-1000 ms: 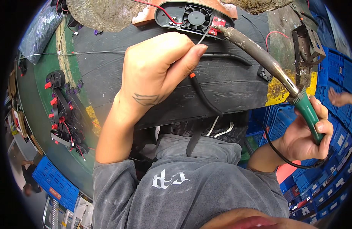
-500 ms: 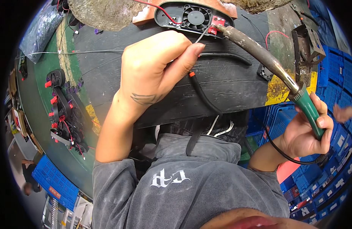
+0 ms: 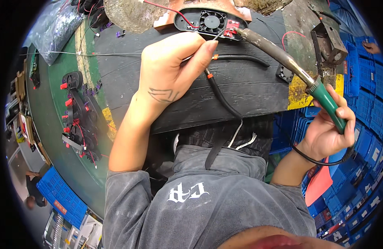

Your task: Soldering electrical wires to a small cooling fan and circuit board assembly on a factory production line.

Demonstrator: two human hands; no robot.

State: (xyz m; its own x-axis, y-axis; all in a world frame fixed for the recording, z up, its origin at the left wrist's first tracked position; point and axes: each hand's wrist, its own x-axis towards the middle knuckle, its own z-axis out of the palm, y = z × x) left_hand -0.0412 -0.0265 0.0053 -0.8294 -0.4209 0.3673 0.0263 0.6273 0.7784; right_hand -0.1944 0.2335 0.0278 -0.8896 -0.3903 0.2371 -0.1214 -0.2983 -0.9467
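Note:
My left hand (image 3: 172, 62) is closed in a pinch on a thin grey solder wire (image 3: 218, 35), whose end reaches a small red circuit board (image 3: 233, 25). The wire trails off to the left behind the hand. Wrapped in my right hand (image 3: 330, 124) is the green handle of a soldering iron (image 3: 289, 62). Its tip meets the red board beside the wire's end; the exact contact is too small to make out. The board sits in an oval black housing (image 3: 182, 18) next to a black fan (image 3: 212, 22). A red wire (image 3: 170, 9) runs into the housing's left part.
An orange-brown block (image 3: 162, 22) supports the housing. Black cables with orange bands (image 3: 220, 95), a small loose fan (image 3: 284, 74) and a metal bracket (image 3: 332, 45) lie on the black table. Black-and-red assemblies (image 3: 73, 112) stand left, blue crates (image 3: 359, 93) right. Another person's hand (image 3: 371, 47) shows far right.
The view has shifted slightly, so the table scene sits a little differently. Both hands keep their grips, with wire and iron tip still at the red board. The other person's hand has moved farther away.

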